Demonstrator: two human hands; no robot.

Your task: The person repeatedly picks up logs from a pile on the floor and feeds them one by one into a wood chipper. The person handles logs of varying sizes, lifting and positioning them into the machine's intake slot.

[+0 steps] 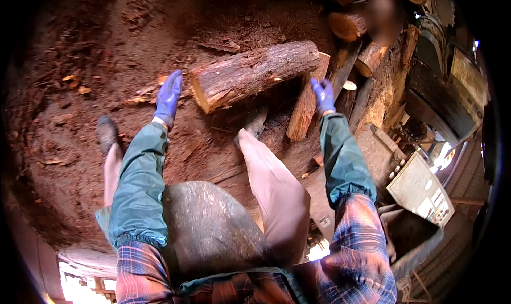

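A thick bark-covered log point(261, 70) lies slanted across the ground ahead of me, its pale sawn end toward the left. My left hand point(169, 96), in a purple-blue glove, is held just left of that sawn end, fingers stretched out and nothing in them. On the other side, my right hand point(323, 95), gloved alike, is near the log's right end with its fingers apart and nothing held. Below and beside that end is a narrower piece of wood point(302, 115), partly hidden by the log and close to my right hand.
Several logs point(347, 26) are piled at the upper right. Bark and wood chips litter the brown ground point(85, 128). To the right stand a pale control panel point(423, 189) and dark machinery point(442, 104). A worn grey apron point(207, 224) covers my lap between my legs.
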